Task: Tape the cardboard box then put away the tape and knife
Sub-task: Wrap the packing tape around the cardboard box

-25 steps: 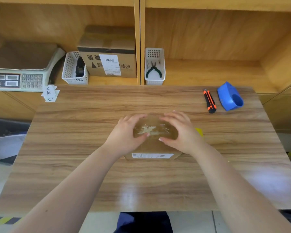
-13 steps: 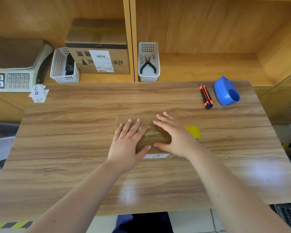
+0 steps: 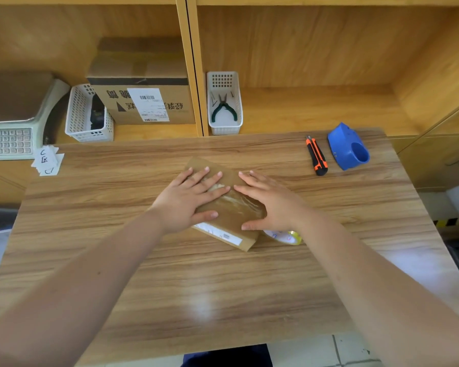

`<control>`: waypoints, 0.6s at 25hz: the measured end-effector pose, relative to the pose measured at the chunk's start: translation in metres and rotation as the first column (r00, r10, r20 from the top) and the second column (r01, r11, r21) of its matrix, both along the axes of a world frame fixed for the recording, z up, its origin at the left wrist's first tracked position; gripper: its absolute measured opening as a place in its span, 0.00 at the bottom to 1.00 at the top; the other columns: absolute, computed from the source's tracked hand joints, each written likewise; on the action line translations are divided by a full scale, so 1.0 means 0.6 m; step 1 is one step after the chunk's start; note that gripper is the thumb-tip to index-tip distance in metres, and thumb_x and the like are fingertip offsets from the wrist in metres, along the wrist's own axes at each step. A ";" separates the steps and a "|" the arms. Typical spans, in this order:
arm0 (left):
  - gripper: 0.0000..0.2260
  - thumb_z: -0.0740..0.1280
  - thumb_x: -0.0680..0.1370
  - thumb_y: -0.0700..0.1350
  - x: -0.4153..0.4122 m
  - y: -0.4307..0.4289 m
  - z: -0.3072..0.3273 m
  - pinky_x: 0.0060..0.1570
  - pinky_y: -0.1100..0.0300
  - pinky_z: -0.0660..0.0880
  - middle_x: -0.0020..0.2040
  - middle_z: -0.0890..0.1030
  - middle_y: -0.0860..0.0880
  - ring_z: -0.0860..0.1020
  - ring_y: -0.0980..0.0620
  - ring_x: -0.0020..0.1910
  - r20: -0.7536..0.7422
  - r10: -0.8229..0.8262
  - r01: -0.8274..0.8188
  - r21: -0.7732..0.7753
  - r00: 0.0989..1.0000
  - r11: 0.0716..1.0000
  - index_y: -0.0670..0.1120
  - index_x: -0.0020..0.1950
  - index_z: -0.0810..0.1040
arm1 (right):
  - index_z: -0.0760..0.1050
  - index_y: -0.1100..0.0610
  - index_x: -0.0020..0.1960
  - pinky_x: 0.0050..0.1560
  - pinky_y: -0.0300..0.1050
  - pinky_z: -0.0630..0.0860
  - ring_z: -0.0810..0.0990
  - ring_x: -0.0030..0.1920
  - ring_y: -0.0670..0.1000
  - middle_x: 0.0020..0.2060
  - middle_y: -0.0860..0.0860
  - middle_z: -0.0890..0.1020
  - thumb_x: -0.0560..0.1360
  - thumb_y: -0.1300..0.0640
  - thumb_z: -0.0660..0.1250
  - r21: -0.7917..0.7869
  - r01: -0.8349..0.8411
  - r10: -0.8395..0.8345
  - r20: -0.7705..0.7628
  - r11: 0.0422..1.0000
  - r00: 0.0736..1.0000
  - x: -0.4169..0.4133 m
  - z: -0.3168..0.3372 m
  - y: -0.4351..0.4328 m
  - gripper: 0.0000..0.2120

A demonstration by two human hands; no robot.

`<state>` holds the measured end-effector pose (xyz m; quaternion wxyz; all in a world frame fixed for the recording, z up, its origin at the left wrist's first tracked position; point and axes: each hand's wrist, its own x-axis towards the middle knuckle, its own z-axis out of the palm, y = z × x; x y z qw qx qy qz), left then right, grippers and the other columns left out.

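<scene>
Box (image 3: 229,217) lies flat near the middle of the tabletop (image 3: 223,292), set at an angle, one corner towards the person. A clear strip of tape shines along its top.

Left hand (image 3: 187,198): flat on the box top, fingers straight and spread, pressing, gripping nothing. Right hand (image 3: 272,205): likewise flat and pressing, at the box's right edge, thumb against the near side. The two sets of fingertips nearly meet over the strip.

Tape roll (image 3: 288,237) lies on the tabletop just beside the right wrist, close to the box corner. Knife (image 3: 316,156) and blue dispenser (image 3: 347,148) lie side by side at the far right, well apart from the hands. Neither is put away.

Risks, as judged:
- The box is thin and light, and uneven pressure could skid or spin it on the smooth tabletop, creasing the strip.
- Air or wrinkles could stay under the tape if only the centre is rubbed.
- The right wrist could knock the roll when it lifts.

Change from half a second ago: the box, then square to the tabletop edge, is now turned askew. Both hands stay flat on it.
</scene>
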<state>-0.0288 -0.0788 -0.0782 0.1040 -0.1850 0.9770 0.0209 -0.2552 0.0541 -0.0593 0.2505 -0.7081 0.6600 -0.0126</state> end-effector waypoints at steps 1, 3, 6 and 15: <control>0.31 0.29 0.74 0.69 -0.003 -0.015 0.001 0.75 0.47 0.35 0.79 0.38 0.55 0.38 0.48 0.79 0.028 -0.036 0.036 -0.015 0.999 0.999 0.63 0.76 0.35 | 0.50 0.42 0.78 0.71 0.44 0.41 0.39 0.77 0.44 0.78 0.41 0.42 0.68 0.31 0.66 0.017 0.001 -0.001 -0.005 1.000 1.000 -0.004 0.001 -0.006 0.45; 0.29 0.27 0.73 0.67 -0.012 -0.040 0.004 0.74 0.42 0.33 0.79 0.36 0.54 0.35 0.46 0.78 0.083 -0.047 0.052 -0.068 0.995 0.996 0.64 0.75 0.32 | 0.48 0.41 0.78 0.74 0.49 0.46 0.39 0.77 0.43 0.78 0.39 0.40 0.67 0.30 0.66 0.048 0.052 -0.053 0.012 0.997 0.999 -0.008 -0.001 -0.017 0.46; 0.26 0.33 0.78 0.63 -0.026 -0.050 0.018 0.73 0.38 0.34 0.80 0.37 0.48 0.31 0.43 0.76 0.080 0.127 -0.114 -0.144 0.989 0.983 0.62 0.74 0.29 | 0.46 0.41 0.78 0.76 0.57 0.52 0.39 0.77 0.43 0.78 0.39 0.39 0.67 0.28 0.64 0.046 0.138 -0.139 0.029 0.989 0.990 -0.004 -0.008 -0.023 0.46; 0.29 0.41 0.81 0.62 -0.099 0.102 0.002 0.75 0.42 0.35 0.78 0.30 0.48 0.29 0.46 0.76 0.064 0.561 -0.556 0.272 0.825 0.786 0.57 0.78 0.33 | 0.53 0.43 0.77 0.75 0.55 0.55 0.45 0.78 0.49 0.78 0.38 0.44 0.70 0.34 0.65 -0.019 0.327 -0.320 0.164 0.945 0.933 0.017 -0.018 -0.017 0.41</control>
